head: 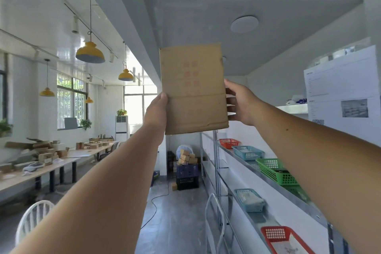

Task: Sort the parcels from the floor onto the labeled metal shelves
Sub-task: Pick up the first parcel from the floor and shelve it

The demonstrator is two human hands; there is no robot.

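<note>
A flat brown cardboard parcel [193,88] with faded red print is held up high in front of me, at arm's length. My left hand [157,109] grips its lower left edge. My right hand [240,102] grips its right edge, fingers behind the card. The metal shelves [237,173] run along the right wall, below and to the right of the parcel. They carry red, blue and green plastic baskets.
A green basket [275,171], blue baskets [248,152] and a red basket [285,239] sit on the shelves. Stacked dark crates [187,176] with small boxes stand at the aisle's far end. Long tables [41,167] with boxes line the left. A white chair [34,218] is near left. A cable lies on the floor.
</note>
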